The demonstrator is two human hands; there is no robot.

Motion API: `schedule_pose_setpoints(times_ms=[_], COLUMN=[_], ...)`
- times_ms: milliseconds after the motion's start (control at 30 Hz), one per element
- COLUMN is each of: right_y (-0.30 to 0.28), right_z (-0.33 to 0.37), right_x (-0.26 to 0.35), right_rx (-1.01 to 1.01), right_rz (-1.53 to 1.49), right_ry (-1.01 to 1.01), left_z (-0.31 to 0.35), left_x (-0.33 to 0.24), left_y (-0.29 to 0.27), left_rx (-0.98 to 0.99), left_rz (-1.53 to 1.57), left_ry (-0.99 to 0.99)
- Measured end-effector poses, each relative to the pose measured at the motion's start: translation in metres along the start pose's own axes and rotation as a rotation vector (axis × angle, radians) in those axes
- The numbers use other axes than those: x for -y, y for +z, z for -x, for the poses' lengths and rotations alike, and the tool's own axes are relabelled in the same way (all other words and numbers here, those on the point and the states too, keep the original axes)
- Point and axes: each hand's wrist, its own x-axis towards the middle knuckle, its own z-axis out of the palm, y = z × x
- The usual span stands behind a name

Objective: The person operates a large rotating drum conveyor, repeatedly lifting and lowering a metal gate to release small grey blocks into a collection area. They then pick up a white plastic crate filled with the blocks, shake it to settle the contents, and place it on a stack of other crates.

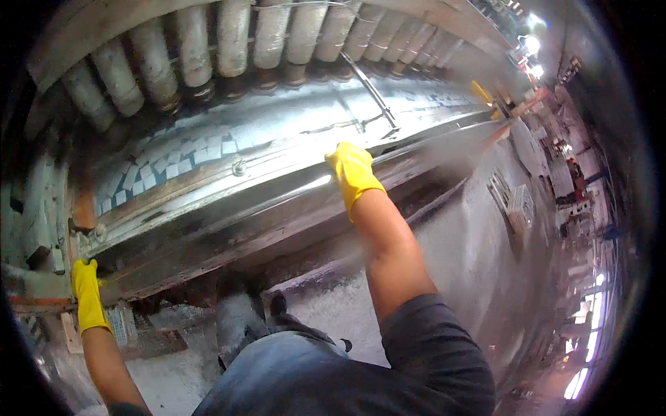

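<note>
Both of my hands wear yellow rubber gloves. My right hand [352, 173] is closed at the long pale metal rail [284, 161] along the front of a large machine, its fingers curled over the edge. What lies under the fingers is partly hidden. Lower at the far left, my left hand [87, 295] is closed at the machine's corner post; the glove covers whatever it grips. Behind the rail, a wet sloping bed [291, 114] carries rows of small pale squares [184, 156]. A round bolt [239, 166] sits on the rail between my hands.
A row of thick grey cylinders [232, 38] lines the machine's far side. A thin metal bar [371, 90] slants down to the rail. On the wet floor at right stands a pale crate [520, 206]. A yellow part [481, 91] marks the rail's far end.
</note>
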Motion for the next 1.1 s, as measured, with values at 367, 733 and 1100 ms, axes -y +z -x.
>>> schedule_pose_setpoints(times_ms=[367, 733, 1100], right_y=[-0.037, 0.020, -0.012], right_z=[0.030, -0.014, -0.019], right_x=[0.013, -0.020, 0.010], right_rx=[0.101, -0.082, 0.159], right_rz=[0.161, -0.052, -0.017], right_ry=[-0.092, 0.019, 0.155], left_z=[0.015, 0.049, 0.053], left_x=[-0.018, -0.060, -0.049], left_y=[-0.017, -0.034, -0.032], left_rx=[-0.081, -0.076, -0.136], left_rz=[-0.104, -0.140, -0.109], left_ry=[0.098, 0.087, 0.000])
